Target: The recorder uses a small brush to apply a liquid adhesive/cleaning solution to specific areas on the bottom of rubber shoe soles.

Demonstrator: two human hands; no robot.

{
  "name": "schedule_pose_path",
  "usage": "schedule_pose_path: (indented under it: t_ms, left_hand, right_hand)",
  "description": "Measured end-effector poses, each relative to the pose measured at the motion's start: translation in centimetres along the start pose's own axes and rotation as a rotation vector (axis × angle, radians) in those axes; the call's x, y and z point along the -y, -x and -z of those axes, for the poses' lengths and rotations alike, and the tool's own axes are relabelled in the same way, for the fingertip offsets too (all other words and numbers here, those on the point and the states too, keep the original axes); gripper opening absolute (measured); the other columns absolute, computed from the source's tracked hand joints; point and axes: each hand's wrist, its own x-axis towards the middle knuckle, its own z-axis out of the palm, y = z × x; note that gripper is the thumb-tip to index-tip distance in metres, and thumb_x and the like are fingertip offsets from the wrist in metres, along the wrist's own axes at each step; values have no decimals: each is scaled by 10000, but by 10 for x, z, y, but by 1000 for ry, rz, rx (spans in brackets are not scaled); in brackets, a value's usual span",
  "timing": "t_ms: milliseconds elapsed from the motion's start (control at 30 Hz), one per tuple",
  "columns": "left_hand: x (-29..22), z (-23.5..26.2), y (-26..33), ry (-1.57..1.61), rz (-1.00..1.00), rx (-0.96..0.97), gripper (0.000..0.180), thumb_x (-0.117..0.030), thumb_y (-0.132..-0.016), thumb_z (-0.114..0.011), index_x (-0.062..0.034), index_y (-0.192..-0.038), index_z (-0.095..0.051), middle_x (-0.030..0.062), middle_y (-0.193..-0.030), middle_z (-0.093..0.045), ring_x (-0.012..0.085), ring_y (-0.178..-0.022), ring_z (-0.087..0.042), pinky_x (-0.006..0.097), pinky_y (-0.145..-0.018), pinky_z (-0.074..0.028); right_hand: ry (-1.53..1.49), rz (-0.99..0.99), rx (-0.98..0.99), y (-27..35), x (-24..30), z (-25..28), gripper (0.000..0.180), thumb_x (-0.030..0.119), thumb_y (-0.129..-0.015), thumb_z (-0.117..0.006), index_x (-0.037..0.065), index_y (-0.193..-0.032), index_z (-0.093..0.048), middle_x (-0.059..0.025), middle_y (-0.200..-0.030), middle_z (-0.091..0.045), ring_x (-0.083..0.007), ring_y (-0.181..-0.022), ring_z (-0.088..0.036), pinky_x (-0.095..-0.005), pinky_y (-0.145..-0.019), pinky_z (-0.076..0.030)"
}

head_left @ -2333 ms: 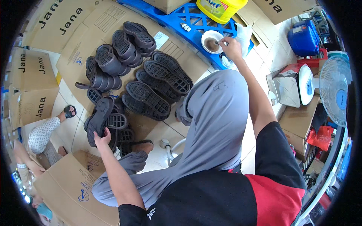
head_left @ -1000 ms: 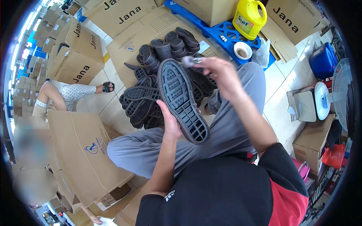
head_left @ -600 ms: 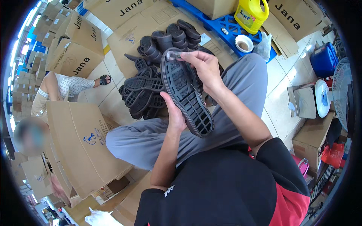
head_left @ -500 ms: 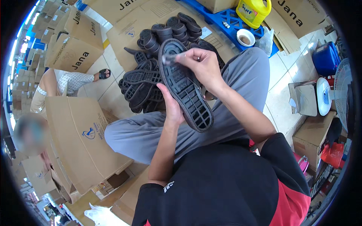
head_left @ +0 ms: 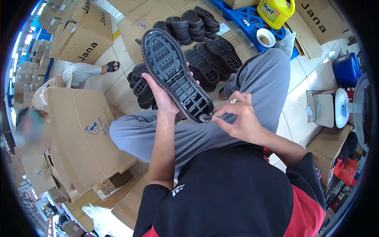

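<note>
A dark shoe sole point(head_left: 167, 63) is tilted above my lap, its ridged, grid-patterned hollow side facing up. My left hand point(head_left: 164, 94) grips it from beneath, with the thumb along the left edge and fingertips at the right edge. In my right hand point(head_left: 241, 120), thumb and fingers pinch a small brush-like tool point(head_left: 204, 117) with a dark tuft and a thin, shiny shaft. Its tuft touches the rim at the sole's near end. Beyond my hands lie more dark soles point(head_left: 201, 69), some laid out side by side and others in a heap point(head_left: 142, 85).
A blue pallet point(head_left: 237, 23) holds a yellow jug point(head_left: 274, 14) and a white bowl point(head_left: 265, 38) of brownish liquid. A large cardboard box point(head_left: 87, 138) stands at my left, with another person point(head_left: 33, 128) beyond it. A fan point(head_left: 360, 112) stands on the right.
My right hand has moved from the sole's far half down to its near end, bringing the tool along. The sole has shifted to the left and away from me in the picture.
</note>
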Motion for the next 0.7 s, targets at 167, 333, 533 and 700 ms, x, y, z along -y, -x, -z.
schedule_pose_path:
  t_ms: [167,333,533,700]
  left_hand:
    - [6,-11,3,-7,106,-103,1008,-825,-697,-194,3,-1213,-445,164,-1029,-582,276,-818,-609,463,-721,-520]
    - [19,-17,11,69,250,22,973,-797,-728,-209,-15,-1284,-370,198,-1157,-515,294,-887,-597,503,-750,-510]
    - [21,-7,16,55,276,10,938,-779,-746,-217,-15,-1257,-405,188,-1119,-538,296,-865,-604,504,-738,-515]
    - [16,1,12,57,202,37,909,-767,-758,-225,-24,-1239,-426,162,-1089,-558,284,-878,-601,480,-747,-515]
  right_hand:
    - [10,186,-179,-47,-6,27,57,106,-659,-696,103,-707,-666,26,-751,-646,-158,-744,-494,-316,-756,-318]
    - [366,656,-440,-130,-14,34,120,132,-663,-702,103,-767,-647,40,-864,-644,-173,-818,-490,-327,-765,-347]
    - [700,780,-418,-143,-21,26,118,152,-645,-635,77,-724,-589,14,-737,-584,-165,-825,-467,-348,-777,-330]
    - [633,673,-308,-97,-22,10,111,144,-595,-624,72,-674,-595,0,-766,-581,-158,-818,-460,-359,-758,-315]
